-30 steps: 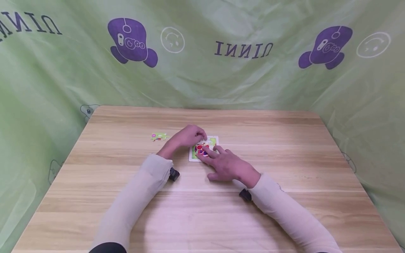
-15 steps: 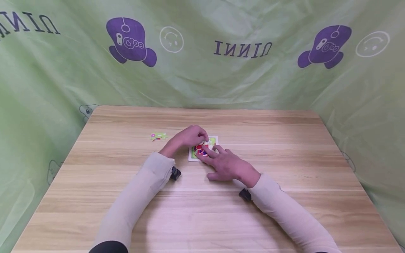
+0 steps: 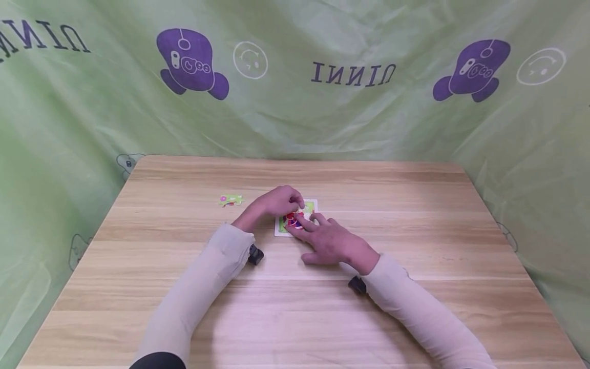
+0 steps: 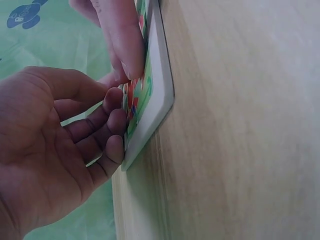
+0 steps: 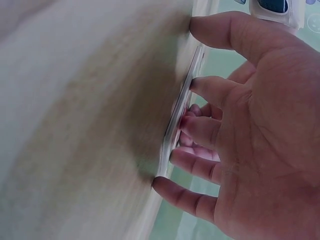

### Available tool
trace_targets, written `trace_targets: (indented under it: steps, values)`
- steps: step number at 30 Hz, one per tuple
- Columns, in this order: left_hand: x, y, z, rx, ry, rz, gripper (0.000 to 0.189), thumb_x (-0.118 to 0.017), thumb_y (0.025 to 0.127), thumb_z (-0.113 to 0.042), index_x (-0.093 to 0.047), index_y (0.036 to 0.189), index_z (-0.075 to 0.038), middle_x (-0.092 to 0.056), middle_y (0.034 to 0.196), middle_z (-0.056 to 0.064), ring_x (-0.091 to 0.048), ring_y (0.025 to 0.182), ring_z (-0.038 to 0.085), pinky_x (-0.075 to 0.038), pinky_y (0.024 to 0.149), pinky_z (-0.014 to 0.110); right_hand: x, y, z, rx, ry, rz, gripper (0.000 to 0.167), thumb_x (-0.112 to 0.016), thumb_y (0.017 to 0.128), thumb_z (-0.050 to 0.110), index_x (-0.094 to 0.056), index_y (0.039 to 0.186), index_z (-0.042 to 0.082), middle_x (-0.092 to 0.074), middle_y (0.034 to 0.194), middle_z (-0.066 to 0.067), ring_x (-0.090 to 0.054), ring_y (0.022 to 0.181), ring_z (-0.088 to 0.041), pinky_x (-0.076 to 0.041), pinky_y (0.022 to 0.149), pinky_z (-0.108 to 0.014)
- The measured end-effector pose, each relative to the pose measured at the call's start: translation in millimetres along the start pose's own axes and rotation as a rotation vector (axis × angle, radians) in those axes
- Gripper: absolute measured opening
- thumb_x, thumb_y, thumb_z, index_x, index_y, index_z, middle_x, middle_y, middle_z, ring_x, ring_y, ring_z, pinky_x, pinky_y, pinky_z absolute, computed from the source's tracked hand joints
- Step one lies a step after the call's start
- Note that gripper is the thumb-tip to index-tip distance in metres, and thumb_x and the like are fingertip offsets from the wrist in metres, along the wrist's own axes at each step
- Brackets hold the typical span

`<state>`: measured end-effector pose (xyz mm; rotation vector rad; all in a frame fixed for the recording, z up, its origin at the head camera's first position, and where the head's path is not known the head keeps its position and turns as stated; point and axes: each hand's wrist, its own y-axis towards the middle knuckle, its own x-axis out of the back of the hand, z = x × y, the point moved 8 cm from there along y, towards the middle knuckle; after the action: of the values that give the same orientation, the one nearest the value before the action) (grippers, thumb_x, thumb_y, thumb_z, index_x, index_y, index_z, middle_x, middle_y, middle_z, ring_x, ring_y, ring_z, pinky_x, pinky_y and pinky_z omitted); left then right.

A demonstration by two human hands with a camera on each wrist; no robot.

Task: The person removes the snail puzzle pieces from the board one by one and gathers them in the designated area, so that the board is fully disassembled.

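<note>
A small jigsaw puzzle board (image 3: 282, 231) with a white border and a green, red and blue picture lies flat on the table, partly covered by both hands. My left hand (image 3: 278, 200) reaches over its upper left part, fingers curled down and pinching a puzzle piece (image 3: 301, 210) mostly hidden by the fingertips. My right hand (image 3: 329, 240) is spread from the lower right, its fingertips resting on the picture and along the board's edge. In the right wrist view the right thumb (image 5: 215, 30) stands apart from the other fingers, its tip at the tabletop.
Left of the board lies a loose green jigsaw section (image 3: 231, 200) with a pink flower. The wooden table (image 3: 392, 318) extends around it. Behind and beside the table hangs a green curtain (image 3: 286, 113) with purple figures.
The left fingers have shifted slightly at the board's upper left. The right hand and the loose green section stay where they were; the head view tilts a little.
</note>
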<state>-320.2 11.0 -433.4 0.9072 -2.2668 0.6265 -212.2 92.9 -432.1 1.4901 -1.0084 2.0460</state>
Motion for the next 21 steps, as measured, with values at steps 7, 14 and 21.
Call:
trace_targets:
  steps: [7, 14, 21]
  values:
    - [2.2, -1.7, 0.0, -0.035, -0.016, -0.020, 0.020, -0.056, 0.098, -0.001, -0.074, 0.108, 0.000, -0.073, 0.098, 0.007, -0.058, 0.076, 0.014, -0.048, 0.078, 0.030, -2.6, 1.1, -1.8, -0.003, -0.003, 0.003, 0.076, -0.059, 0.098, 0.043, -0.026, 0.164, 0.031, -0.016, 0.170, -0.006, -0.025, 0.147, -0.038, -0.037, 0.106, -0.059]
    - [4.3, -1.3, 0.4, -0.019, -0.021, -0.050, 0.017, -0.063, 0.101, -0.012, -0.076, 0.108, -0.003, -0.073, 0.094, 0.003, -0.061, 0.081, 0.015, -0.048, 0.081, 0.031, -3.2, 0.8, -2.4, 0.001, -0.002, -0.004, 0.076, -0.059, 0.097, 0.043, -0.026, 0.164, 0.030, -0.016, 0.170, -0.006, -0.026, 0.146, -0.039, -0.036, 0.106, -0.059]
    - [5.6, -0.3, 0.0, -0.004, -0.057, -0.096, 0.011, -0.068, 0.097, -0.014, -0.078, 0.099, -0.008, -0.073, 0.088, 0.002, -0.059, 0.070, 0.014, -0.048, 0.073, 0.031, -4.1, 0.8, -2.0, 0.000, -0.012, -0.003, 0.076, -0.058, 0.097, 0.043, -0.025, 0.165, 0.030, -0.016, 0.170, -0.006, -0.025, 0.146, -0.038, -0.036, 0.106, -0.058]
